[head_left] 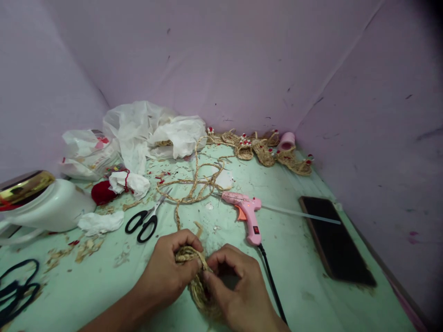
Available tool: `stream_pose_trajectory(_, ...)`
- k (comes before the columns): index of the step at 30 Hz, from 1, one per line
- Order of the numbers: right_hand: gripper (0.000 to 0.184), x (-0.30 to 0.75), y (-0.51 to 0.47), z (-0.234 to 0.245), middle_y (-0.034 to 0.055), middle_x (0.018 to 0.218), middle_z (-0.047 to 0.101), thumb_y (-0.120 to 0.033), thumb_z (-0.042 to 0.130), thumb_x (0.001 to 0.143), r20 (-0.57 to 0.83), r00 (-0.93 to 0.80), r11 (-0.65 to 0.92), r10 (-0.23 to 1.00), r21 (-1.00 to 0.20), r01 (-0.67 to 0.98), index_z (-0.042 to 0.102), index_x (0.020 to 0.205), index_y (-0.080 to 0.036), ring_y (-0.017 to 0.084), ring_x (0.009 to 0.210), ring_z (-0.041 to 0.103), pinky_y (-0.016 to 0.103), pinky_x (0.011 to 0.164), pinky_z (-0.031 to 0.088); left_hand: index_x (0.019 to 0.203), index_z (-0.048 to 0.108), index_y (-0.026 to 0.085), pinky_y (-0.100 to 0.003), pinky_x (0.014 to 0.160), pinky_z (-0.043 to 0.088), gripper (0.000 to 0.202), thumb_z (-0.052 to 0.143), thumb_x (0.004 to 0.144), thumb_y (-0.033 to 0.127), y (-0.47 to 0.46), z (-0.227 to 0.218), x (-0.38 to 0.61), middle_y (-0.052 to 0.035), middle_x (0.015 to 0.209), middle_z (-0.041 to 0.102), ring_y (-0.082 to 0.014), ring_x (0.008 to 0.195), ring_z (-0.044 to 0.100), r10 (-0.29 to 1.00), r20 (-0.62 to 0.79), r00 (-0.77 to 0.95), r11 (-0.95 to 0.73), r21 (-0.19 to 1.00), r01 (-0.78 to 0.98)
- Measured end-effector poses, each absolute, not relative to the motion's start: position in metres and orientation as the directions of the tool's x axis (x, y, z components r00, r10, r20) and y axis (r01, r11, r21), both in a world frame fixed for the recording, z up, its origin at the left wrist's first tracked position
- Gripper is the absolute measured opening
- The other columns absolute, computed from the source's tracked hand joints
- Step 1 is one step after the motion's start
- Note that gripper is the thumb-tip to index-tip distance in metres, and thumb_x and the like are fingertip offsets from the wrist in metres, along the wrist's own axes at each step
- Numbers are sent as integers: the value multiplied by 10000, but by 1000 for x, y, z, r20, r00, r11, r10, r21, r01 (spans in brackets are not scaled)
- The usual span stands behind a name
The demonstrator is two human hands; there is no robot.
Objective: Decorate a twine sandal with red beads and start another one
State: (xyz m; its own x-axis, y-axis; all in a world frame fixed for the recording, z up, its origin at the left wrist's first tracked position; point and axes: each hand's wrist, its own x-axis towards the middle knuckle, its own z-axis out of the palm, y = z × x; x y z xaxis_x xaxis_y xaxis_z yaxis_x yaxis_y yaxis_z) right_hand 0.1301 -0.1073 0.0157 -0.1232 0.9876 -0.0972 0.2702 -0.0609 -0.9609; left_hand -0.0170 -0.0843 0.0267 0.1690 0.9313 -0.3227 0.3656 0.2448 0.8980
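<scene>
Near the front edge of the view, my left hand (176, 263) and my right hand (235, 279) both pinch a coiled piece of braided straw cord (199, 295). The left thumb presses on its upper part, and the right thumb and fingers grip its right side. My hands cover much of the coil. From it a loose length of the braided cord (197, 196) runs away across the table in loops. Beyond my right hand lies a pink glue gun (247, 210) with a clear glue stick in its back. Black-handled scissors (147, 221) lie partly spread beyond my left hand.
Several small woven straw slippers (265, 154) with red and white beads line the back right, beside a pink roll (286, 140). A phone (335, 244) lies right. White plastic bags (138, 131), a white pot (51, 207) and dark cord (17, 288) are left.
</scene>
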Motion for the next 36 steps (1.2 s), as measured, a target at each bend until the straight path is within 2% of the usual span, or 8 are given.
stream_pose_trajectory(6,111,140,-109,15,35,634,601,-178,552,736,35,-226,99,973,-955,281,647,681,-157,148,614,567,243,575,419,657,506,183,-211,511,382,66,499,592,176,-90,17,-15,21,588,538,-133,598,508,962,-241,128,188,925,331)
stream_pose_trajectory(13,160,140,-103,13,-32,527,521,-239,614,675,-331,-271,-365,904,-927,-84,627,798,-138,89,491,451,202,477,347,616,477,189,-223,555,413,40,485,602,153,-94,18,-17,6,640,566,-138,630,531,983,-93,162,24,923,384)
stream_pose_trajectory(18,153,138,-99,14,-57,474,489,-218,689,567,-431,-341,-500,835,-854,-143,599,663,-139,62,430,400,183,432,298,599,501,180,-202,490,390,12,509,608,182,-95,21,-14,15,569,549,-118,542,493,969,-167,183,73,898,435)
stream_pose_trajectory(21,23,141,-100,14,-49,495,511,-162,608,647,-360,-345,-402,867,-914,-56,626,660,-154,74,452,436,180,444,321,605,519,173,-187,455,365,15,513,598,185,-95,23,-13,32,529,519,-97,489,449,958,-232,172,130,878,460)
stream_pose_trajectory(24,166,145,-100,13,-19,576,600,-86,542,694,-160,-360,-115,919,-983,144,676,696,-184,101,524,520,188,495,374,601,518,170,-179,441,347,23,500,586,171,-94,24,-13,44,500,491,-89,470,428,948,-269,169,166,873,460)
stream_pose_trajectory(29,212,150,-101,15,49,670,683,-81,501,739,122,-462,288,878,-907,307,693,745,-170,143,612,608,214,584,436,609,518,173,-184,445,346,54,477,591,143,-97,22,-11,42,505,492,-94,476,432,948,-260,183,139,856,497)
stream_pose_trajectory(33,171,150,-106,15,55,613,659,-92,500,717,169,-432,347,886,-859,376,665,709,-136,138,559,594,212,543,426,619,518,174,-212,539,385,96,449,606,109,-100,23,-10,14,594,548,-122,575,495,962,-159,223,-2,809,587)
stream_pose_trajectory(36,133,148,-108,13,45,604,652,-127,521,717,142,-381,300,914,-869,394,650,689,-142,133,549,589,214,537,420,661,527,171,-204,537,375,100,460,610,118,-94,30,-14,26,598,524,-118,580,479,922,-235,307,22,825,565)
